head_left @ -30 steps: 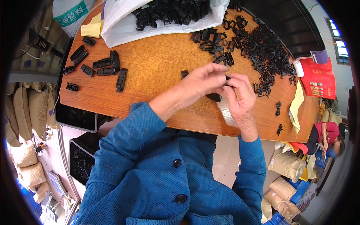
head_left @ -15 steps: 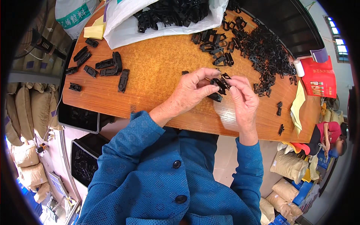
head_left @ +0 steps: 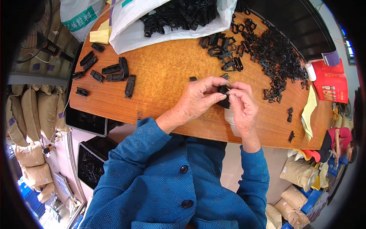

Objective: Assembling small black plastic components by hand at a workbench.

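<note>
Black plastic fills the pinch of both hands: a small part (head_left: 223, 89) sits between the fingertips over the near half of the wooden table (head_left: 160, 78). Half a second ago it showed more of itself, with a thin looped end sticking out toward the right; now the fingers close over it and that end is lost behind them. The grip reads as tighter, a pressing or fitting moment rather than a turning one, and the part has not been set down.

Taking the held part as the dial's centre, the left hand (head_left: 189, 101) comes from eight o'clock, thumb and fingers narrow around it. From between four and five, the right hand (head_left: 245, 110) pinches at its other side, slightly blurred. Just under it, at six, a dark shape (head_left: 225, 102) shows; whether it joins the part or lies on the table, I cannot tell.

A small black block (head_left: 193, 79) lies near ten o'clock. Longer black bodies (head_left: 130, 86) lie toward nine and ten, unmoved, while the heap of small black pieces (head_left: 274, 57) spreads from one to two.
</note>
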### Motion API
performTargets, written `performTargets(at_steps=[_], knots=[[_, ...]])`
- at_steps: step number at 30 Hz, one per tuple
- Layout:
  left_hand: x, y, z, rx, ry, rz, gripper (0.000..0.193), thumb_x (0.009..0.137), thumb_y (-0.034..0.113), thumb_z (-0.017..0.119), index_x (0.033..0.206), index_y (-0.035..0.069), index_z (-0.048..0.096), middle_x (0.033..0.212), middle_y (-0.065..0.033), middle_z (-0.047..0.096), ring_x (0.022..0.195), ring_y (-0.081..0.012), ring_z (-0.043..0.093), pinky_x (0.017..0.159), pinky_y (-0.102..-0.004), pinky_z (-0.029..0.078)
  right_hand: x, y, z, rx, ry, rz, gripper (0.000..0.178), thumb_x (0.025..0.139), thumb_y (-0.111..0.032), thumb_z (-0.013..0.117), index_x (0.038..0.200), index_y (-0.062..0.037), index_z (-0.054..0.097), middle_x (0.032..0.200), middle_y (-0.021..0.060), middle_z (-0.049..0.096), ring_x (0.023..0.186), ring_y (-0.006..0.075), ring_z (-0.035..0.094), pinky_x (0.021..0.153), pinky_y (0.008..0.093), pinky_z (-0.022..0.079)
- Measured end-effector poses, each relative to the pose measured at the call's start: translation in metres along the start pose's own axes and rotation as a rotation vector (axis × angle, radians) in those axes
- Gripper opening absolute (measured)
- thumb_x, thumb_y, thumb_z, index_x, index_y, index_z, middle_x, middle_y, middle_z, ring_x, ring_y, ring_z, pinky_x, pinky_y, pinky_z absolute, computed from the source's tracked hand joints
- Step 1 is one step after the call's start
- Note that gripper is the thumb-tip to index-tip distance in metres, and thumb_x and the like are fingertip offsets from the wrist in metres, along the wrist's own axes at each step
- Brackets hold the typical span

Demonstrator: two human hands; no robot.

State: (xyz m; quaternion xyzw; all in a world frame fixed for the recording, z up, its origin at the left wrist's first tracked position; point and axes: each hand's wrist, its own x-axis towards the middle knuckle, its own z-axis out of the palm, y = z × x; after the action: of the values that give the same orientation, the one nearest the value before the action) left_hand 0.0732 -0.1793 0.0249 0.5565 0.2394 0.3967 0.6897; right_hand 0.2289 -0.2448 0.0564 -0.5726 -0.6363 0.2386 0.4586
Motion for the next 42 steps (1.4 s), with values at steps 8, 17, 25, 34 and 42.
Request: performTargets(at_steps=[8, 17, 25, 34, 42], knots=[[0.008, 0.000, -0.012, 0.074, 0.043, 0.000, 0.036, 0.083, 0.002, 0.068, 0.118, 0.002, 0.058, 0.099, -0.0055, 0.065, 0.089, -0.0120, 0.064, 0.079, -0.0256, 0.054, 0.009, 0.000, 0.005, 0.041, 0.031, 0.068, 0.006, 0.091, -0.002, 0.056, 0.093, -0.0002, 0.062, 0.101, 0.0061, 0.052, 0.090, 0.0143, 0.052, 0.078, 0.0244, 0.043], [0.010, -0.004, -0.015, -0.012, 0.116, -0.088, 0.029, 0.086, -0.001, 0.064, 0.114, 0.000, 0.057, 0.105, -0.0054, 0.063, 0.093, -0.0107, 0.061, 0.083, -0.0256, 0.051, 0.022, 0.007, 0.016, -0.189, 0.030, -0.133, 0.016, 0.080, 0.005, 0.063, 0.095, 0.0004, 0.062, 0.094, 0.0130, 0.058, 0.081, 0.0293, 0.057, 0.070, 0.0348, 0.048], [0.018, 0.019, -0.033, 0.177, 0.191, -0.119, 0.022, 0.085, 0.006, 0.066, 0.105, 0.003, 0.058, 0.093, -0.0005, 0.060, 0.082, -0.0072, 0.058, 0.072, -0.0234, 0.050, 0.027, 0.015, 0.020, -0.199, 0.054, -0.201, 0.026, 0.076, 0.006, 0.066, 0.101, 0.0007, 0.064, 0.089, 0.0144, 0.066, 0.079, 0.0299, 0.063, 0.070, 0.0357, 0.050], [0.073, 0.054, -0.172, 1.544, 0.434, 0.171, 0.041, 0.076, 0.013, 0.070, 0.113, 0.004, 0.055, 0.105, -0.0180, 0.058, 0.094, -0.0348, 0.060, 0.077, -0.0428, 0.050, 0.030, 0.035, 0.023, -0.081, 0.066, -0.020, 0.022, 0.084, 0.006, 0.062, 0.105, 0.0005, 0.062, 0.085, 0.0079, 0.061, 0.071, 0.0137, 0.056, 0.065, 0.0238, 0.045], [0.084, 0.058, -0.210, 1.650, 0.386, 0.145, 0.034, 0.074, 0.013, 0.067, 0.106, 0.003, 0.060, 0.112, -0.0221, 0.057, 0.109, -0.0413, 0.051, 0.094, -0.0466, 0.041, 0.029, 0.045, 0.021, -0.054, 0.078, 0.050, 0.019, 0.086, 0.002, 0.062, 0.106, 0.0007, 0.062, 0.087, 0.0042, 0.060, 0.073, 0.0106, 0.054, 0.065, 0.0221, 0.044]])
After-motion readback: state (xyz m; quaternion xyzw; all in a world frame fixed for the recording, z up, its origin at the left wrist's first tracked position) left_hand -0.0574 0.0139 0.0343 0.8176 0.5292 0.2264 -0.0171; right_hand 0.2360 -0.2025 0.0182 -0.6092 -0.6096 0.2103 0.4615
